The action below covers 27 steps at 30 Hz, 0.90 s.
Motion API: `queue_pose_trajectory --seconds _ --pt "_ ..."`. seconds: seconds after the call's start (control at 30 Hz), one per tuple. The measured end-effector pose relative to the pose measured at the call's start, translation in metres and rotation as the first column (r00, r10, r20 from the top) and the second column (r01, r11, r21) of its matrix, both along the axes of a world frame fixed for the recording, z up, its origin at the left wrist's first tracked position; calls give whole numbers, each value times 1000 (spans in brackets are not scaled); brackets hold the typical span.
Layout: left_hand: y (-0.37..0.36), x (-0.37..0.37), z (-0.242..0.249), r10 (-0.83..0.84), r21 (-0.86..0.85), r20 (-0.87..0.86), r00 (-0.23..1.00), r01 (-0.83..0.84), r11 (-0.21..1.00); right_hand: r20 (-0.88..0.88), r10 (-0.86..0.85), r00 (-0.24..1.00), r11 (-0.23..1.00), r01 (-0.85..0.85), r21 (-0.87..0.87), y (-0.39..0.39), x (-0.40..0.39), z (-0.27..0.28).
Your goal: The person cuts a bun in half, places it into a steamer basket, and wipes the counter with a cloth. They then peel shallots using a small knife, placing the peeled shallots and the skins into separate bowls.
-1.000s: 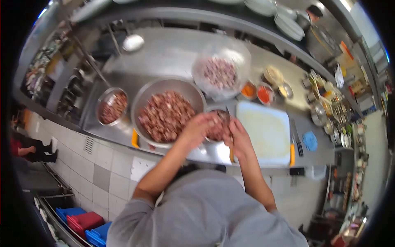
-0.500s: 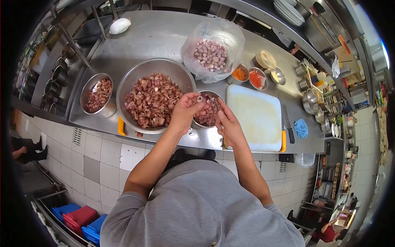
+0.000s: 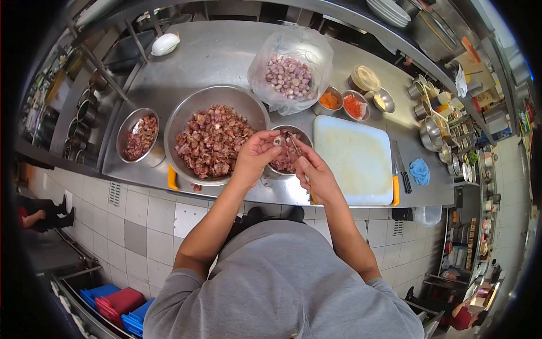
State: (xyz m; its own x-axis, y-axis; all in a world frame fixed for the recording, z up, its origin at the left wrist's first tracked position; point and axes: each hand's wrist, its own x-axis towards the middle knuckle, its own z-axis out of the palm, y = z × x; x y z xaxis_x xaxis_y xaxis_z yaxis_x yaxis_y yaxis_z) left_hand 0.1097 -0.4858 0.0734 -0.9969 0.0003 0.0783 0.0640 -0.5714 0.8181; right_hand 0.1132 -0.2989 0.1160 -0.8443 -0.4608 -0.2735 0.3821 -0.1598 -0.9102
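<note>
Between thumb and fingers of my left hand is a small shallot. My right hand grips a small knife, its blade close to the shallot. Both hands are over a steel bowl of purplish shallots or peelings. A large steel bowl at left holds many unpeeled reddish shallots. Farther left, a smaller steel bowl holds reddish skins. Behind the hands, a clear plastic bag contains pale purple peeled shallots.
A white cutting board lies at right, then a knife and blue cloth. Small containers hold orange pieces and red pieces. A shelf overhangs the back. People stand at far left and lower right.
The view has shifted slightly, so the table's contents appear a little displaced. Both hands remain over the small bowl, the shallot and the small knife still in them.
</note>
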Motion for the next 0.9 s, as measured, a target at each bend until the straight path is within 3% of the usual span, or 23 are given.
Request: queue_pose_trajectory --seconds 0.07,0.17,0.2,0.23,0.27,0.3,0.33,0.4,0.43,0.47,0.53,0.6,0.67,0.73,0.8,0.87,0.9 --pt "2 1 1 -25 -30 -6 1000 25 999 -3 -58 998 998 58 -10 6 -3 -11" --pt "3 1 1 34 -264 24 999 -27 964 28 -116 993 988 113 110 8 -5 -27" --pt "4 -4 3 15 -269 24 1000 -8 963 29 -135 990 986 131 105 11 -6 -29" --pt "3 -9 7 23 -558 -64 998 -55 828 37 -194 980 976 188 111 12 -6 -33" --pt "0 -14 10 9 -785 -150 989 -125 606 48 -242 969 965 235 118 11 -7 -37" --pt "0 -17 18 -56 -869 -174 983 -126 478 39 -256 966 962 251 108 13 -9 -38" --pt "-1 -22 12 -47 -872 -166 985 -125 473 47 -247 968 965 241 106 16 -10 -40" --pt "1 -27 1 -63 -823 -538 841 -508 255 33 -266 963 956 259 134 21 -12 -43" --pt "2 -25 3 -9 -813 -472 881 -431 391 6 -256 967 959 253 125 23 -12 -45" --pt "3 -21 4 -1 -817 -465 885 -428 386 15 -246 969 962 243 126 25 -11 -48" --pt "2 -12 6 37 -852 -175 984 -171 495 -57 -249 967 953 255 162 27 -11 -53" --pt "9 -2 2 102 -834 -175 979 -202 513 -78 -224 971 957 235 172 27 -12 -61" --pt "10 2 -19 19 -740 52 998 26 673 -376 -118 919 933 233 276 25 -13 -75" --pt "16 9 -3 67 -818 111 992 53 572 -361 -46 931 925 176 337 18 -10 -58" --pt "17 8 -15 102 -858 21 995 -34 512 -342 -2 940 913 141 382 12 -11 -52" --pt "21 10 -6 91 -755 -50 995 -97 648 -293 3 956 932 103 346 10 -17 -54" --pt "21 8 -12 85 -747 -45 995 -90 658 -208 -23 978 936 94 338 7 -21 -54"
